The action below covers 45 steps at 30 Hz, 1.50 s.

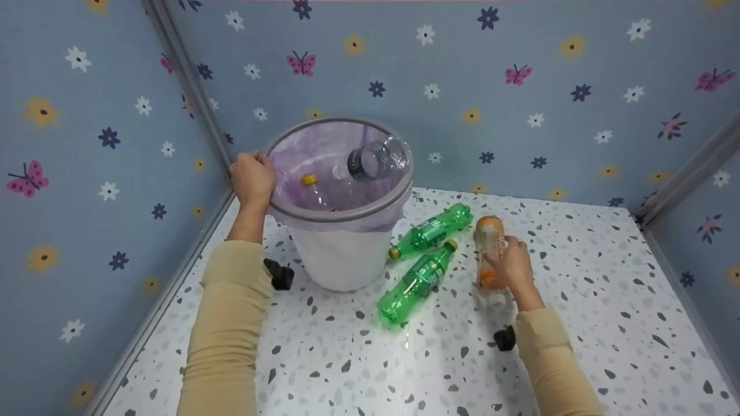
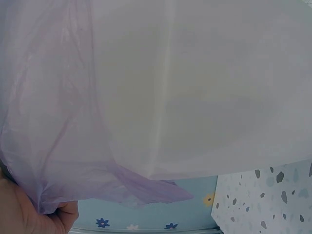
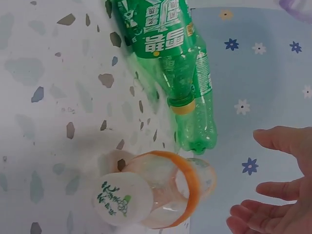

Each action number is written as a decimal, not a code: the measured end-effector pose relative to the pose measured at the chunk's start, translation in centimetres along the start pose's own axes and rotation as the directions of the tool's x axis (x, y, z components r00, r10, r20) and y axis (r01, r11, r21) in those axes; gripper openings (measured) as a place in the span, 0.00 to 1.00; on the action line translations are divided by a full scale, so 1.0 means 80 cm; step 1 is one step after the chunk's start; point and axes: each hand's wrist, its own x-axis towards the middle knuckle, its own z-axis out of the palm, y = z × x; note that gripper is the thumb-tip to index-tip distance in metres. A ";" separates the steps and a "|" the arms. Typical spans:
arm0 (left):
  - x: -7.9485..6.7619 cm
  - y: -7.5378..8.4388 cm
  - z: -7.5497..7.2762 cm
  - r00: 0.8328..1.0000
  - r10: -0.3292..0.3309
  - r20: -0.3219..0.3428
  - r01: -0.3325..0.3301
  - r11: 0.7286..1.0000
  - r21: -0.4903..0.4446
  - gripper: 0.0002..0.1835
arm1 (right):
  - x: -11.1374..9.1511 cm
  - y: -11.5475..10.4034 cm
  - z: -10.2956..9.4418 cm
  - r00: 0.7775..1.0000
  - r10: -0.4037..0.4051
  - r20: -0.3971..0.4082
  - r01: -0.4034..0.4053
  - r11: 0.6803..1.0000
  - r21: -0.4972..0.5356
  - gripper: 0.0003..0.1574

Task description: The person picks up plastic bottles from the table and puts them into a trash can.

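My left hand (image 1: 253, 176) grips the left rim of a white trash bin (image 1: 347, 257) lined with a thin purple bag (image 1: 373, 224). In the left wrist view its curled fingers pinch the bag's edge. My right hand (image 1: 513, 266) is over a clear bottle with orange ends (image 1: 487, 248), lying on its side. The right wrist view shows that hand's fingers spread beside the bottle and apart from it, its white cap (image 3: 123, 199) facing the camera. Two green bottles, one nearer (image 1: 417, 283) and one farther (image 1: 435, 230), lie between bin and right hand.
Inside the bin are a clear bottle with a black label (image 1: 381, 159) and a yellow-capped bottle (image 1: 312, 189). Blue flowered panels (image 1: 439, 110) enclose the speckled white table (image 1: 324, 358) at the back and both sides.
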 end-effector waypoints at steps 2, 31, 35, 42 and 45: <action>0.000 0.000 0.000 1.000 -0.001 0.003 0.001 1.000 0.001 0.17 | 0.003 0.005 0.002 0.998 0.044 0.034 -0.044 0.999 -0.003 0.44; 0.000 -0.002 0.001 1.000 0.012 -0.012 -0.012 1.000 -0.012 0.15 | 0.001 0.050 0.040 0.967 0.195 0.162 -0.225 0.954 0.198 0.52; 0.000 -0.001 0.001 1.000 0.017 -0.020 -0.017 1.000 -0.015 0.16 | 0.002 0.051 0.043 0.967 0.214 0.140 -0.238 0.953 0.188 0.52; 0.002 -0.002 0.001 1.000 0.011 -0.017 -0.011 1.000 -0.009 0.17 | -0.002 0.056 0.046 0.975 0.212 0.071 -0.221 0.959 0.179 0.42; 0.002 -0.003 0.002 1.000 0.008 -0.020 -0.009 1.000 -0.007 0.18 | -0.003 0.058 0.045 0.976 0.210 0.060 -0.217 0.960 0.176 0.41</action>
